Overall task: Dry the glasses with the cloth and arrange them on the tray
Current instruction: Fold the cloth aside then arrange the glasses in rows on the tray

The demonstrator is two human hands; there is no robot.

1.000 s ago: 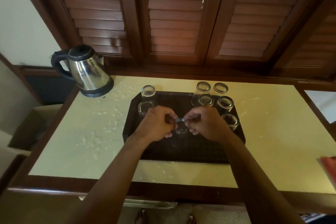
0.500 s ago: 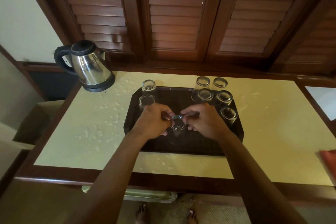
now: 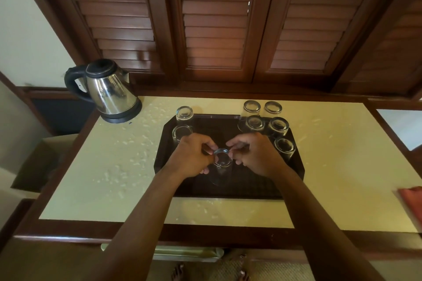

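Both hands hold one clear drinking glass (image 3: 222, 159) over the middle of the dark octagonal tray (image 3: 228, 189). Left hand (image 3: 190, 159) grips its left side, fingers curled round the rim area. Right hand (image 3: 257, 155) pinches the right side, thumb and forefinger on the rim, remaining fingers loosely bent. Can't tell whether the glass base touches the tray or sits just above it.

The tray lies on the pale yellow desk with dark wood edging (image 3: 342, 178), roughly centred.

Other clear glasses, all apparently upside down:
- left rear corner: one on the tray (image 3: 181, 133), partly behind the left hand; one (image 3: 184, 113) at the tray's back edge, unclear if on the tray or the desk
- right rear: two on the tray, side by side (image 3: 255, 123) (image 3: 278, 126); two more behind them on the desk (image 3: 251, 107) (image 3: 273, 107)
- right edge of the tray: one (image 3: 284, 147), just beside the right wrist

Water droplets (image 3: 137, 150) scattered on the desk left of the tray and along the front edge.

Stainless steel electric kettle with black handle and lid (image 3: 107, 92) stands at the desk's left rear corner, well apart from the tray.

Orange-red cloth (image 3: 411, 198) lies at the desk's far right edge, partly out of frame, touched by neither hand.

Brown louvred wooden shutters (image 3: 212, 18) behind the desk.
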